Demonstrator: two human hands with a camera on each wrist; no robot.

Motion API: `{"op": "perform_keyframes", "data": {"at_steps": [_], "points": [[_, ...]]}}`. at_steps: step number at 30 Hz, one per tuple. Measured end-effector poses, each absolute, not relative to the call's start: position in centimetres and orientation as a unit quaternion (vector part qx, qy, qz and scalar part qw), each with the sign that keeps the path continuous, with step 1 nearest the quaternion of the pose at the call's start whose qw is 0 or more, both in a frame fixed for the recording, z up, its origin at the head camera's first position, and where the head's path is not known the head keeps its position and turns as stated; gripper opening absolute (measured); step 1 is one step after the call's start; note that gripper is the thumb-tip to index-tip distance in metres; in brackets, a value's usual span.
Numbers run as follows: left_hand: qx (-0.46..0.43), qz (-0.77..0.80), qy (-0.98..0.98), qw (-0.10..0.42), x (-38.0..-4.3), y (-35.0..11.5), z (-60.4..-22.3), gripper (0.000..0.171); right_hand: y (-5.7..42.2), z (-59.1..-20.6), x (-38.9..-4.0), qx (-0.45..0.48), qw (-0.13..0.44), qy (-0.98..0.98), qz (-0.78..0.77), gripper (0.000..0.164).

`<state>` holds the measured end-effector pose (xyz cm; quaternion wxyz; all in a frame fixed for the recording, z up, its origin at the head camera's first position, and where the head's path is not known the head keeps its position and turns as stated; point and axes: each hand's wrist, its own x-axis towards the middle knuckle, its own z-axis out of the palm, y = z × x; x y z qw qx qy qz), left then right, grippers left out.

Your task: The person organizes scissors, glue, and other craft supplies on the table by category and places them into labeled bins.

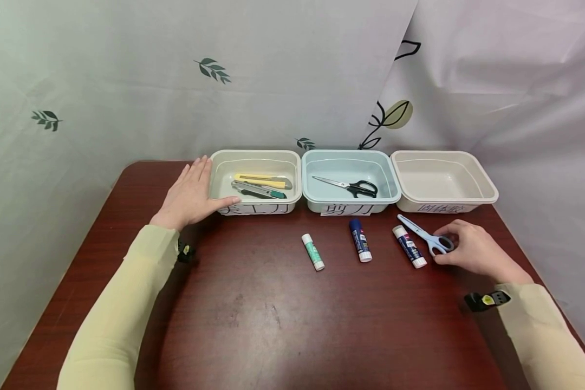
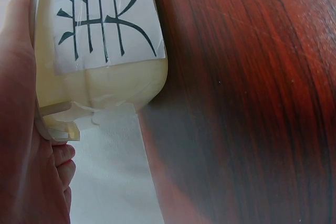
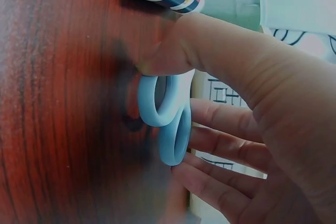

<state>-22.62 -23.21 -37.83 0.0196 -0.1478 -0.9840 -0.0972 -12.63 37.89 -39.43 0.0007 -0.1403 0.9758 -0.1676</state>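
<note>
At the right, my right hand (image 1: 475, 252) pinches the handles of light blue scissors (image 1: 425, 234), thumb on one side and fingers on the other. Their blades point away toward the bins. In the right wrist view the scissors' rings (image 3: 165, 111) show between thumb and fingers, over the table. My left hand (image 1: 190, 192) rests against the left corner of a cream bin (image 1: 214, 184), fingers straight and thumb along its front rim. Beside the scissors lies a glue stick (image 1: 409, 247) with a white cap.
Yellow and grey-green utility knives (image 1: 260, 181) lie in the cream bin. A blue bin (image 1: 312, 189) holds black-handled scissors (image 1: 361, 188); right of it stands a beige bin (image 1: 439, 179). A blue-capped glue stick (image 1: 360, 241) and a green one (image 1: 313, 252) lie on the table (image 1: 292, 325).
</note>
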Motion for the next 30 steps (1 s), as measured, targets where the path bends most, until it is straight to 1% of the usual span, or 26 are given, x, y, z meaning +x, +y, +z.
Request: {"op": "perform_keyframes", "data": {"at_steps": [14,30], "points": [[-0.147,-0.098,-0.984,0.018,-22.6,-23.2,-37.8,0.125,37.6,-38.5,-12.5,-0.160,-0.052,0.971,-0.167,0.050],[-0.147,-0.097,-0.984,0.018,-22.5,-23.1,-37.7,0.125,37.6,-35.8,-12.4,-0.155,-0.098,0.968,-0.173,0.051]]}}
